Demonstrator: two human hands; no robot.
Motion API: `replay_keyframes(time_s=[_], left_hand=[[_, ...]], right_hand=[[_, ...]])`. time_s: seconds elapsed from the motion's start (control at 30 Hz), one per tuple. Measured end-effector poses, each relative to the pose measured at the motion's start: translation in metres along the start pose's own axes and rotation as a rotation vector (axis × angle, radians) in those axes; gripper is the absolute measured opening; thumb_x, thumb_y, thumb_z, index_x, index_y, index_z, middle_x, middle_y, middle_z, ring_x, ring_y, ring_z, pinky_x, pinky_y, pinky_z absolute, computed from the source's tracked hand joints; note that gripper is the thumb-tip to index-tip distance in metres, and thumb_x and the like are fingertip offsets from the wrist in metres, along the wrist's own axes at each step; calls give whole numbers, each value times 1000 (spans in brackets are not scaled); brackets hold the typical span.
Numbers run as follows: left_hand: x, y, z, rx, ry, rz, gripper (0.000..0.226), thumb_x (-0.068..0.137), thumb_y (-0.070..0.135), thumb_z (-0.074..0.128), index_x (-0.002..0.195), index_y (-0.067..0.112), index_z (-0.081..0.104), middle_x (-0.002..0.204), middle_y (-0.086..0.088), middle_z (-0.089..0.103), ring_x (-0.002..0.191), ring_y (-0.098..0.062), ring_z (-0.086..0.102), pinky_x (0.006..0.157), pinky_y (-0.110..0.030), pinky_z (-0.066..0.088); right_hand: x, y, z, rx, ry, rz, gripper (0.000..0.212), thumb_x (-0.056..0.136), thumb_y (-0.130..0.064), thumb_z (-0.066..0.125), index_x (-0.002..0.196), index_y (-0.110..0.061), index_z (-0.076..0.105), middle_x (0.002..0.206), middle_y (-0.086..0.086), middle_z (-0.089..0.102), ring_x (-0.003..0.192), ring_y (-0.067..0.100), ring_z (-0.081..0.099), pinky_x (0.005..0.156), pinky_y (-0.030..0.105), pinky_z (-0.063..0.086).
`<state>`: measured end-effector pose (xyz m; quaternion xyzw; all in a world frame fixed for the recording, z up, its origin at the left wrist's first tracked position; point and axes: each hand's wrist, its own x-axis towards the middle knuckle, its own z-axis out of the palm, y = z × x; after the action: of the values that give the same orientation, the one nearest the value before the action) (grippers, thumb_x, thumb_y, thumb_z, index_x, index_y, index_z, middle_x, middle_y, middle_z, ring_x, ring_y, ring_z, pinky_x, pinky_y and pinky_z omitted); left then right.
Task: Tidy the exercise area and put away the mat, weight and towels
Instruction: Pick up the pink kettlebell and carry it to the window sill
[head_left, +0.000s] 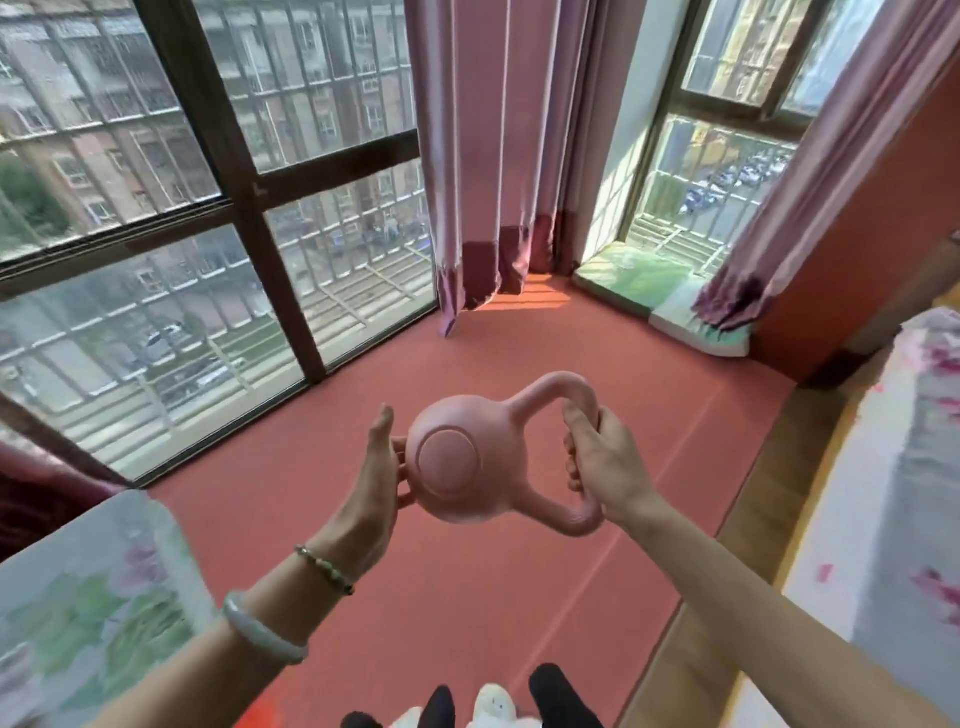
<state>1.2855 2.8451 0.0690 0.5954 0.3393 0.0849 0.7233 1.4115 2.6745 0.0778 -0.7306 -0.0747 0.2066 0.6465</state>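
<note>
A pink kettlebell (457, 462) is held in the air above the floor, tipped on its side so its flat round base faces me and its handle points right. My right hand (605, 462) grips the handle, fingers curled round it. My left hand (379, 473) cups the left side of the ball, its fingers behind the ball and its thumb straight. Under it a red exercise mat (467, 582) is spread over the floor. No towel shows plainly.
Large windows (156, 234) run along the left and far right. Pink curtains (493, 156) hang in the corner. A flowered cushion (665, 301) lies on the right sill. Flowered bedding sits at the left (88, 613) and right (914, 493). My feet (488, 701) show below.
</note>
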Motion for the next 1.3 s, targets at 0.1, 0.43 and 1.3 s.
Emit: replay_keyframes(time_s=[0.1, 0.43, 1.3], left_hand=[[36, 15, 18, 10, -7, 1, 79, 87, 72, 16, 99, 5, 58, 81, -8, 68, 76, -18, 59, 71, -35, 41], [189, 60, 65, 55, -116, -39, 95, 82, 75, 17, 115, -4, 58, 100, -20, 70, 90, -24, 63, 82, -40, 46], [625, 215, 225, 114, -204, -110, 91, 83, 74, 17, 111, -1, 62, 83, -13, 71, 73, -20, 61, 68, -34, 45]], right_hand=[[37, -6, -9, -2, 21, -4, 26, 95, -34, 50, 84, -12, 45, 61, 1, 44, 42, 12, 38, 38, 25, 33], [176, -18, -26, -12, 148, 18, 26, 94, -37, 50, 87, -12, 49, 62, 1, 45, 42, 12, 41, 41, 26, 36], [624, -83, -75, 86, 304, 90, 28, 95, -35, 51, 87, -8, 48, 57, 2, 42, 39, 14, 38, 39, 25, 33]])
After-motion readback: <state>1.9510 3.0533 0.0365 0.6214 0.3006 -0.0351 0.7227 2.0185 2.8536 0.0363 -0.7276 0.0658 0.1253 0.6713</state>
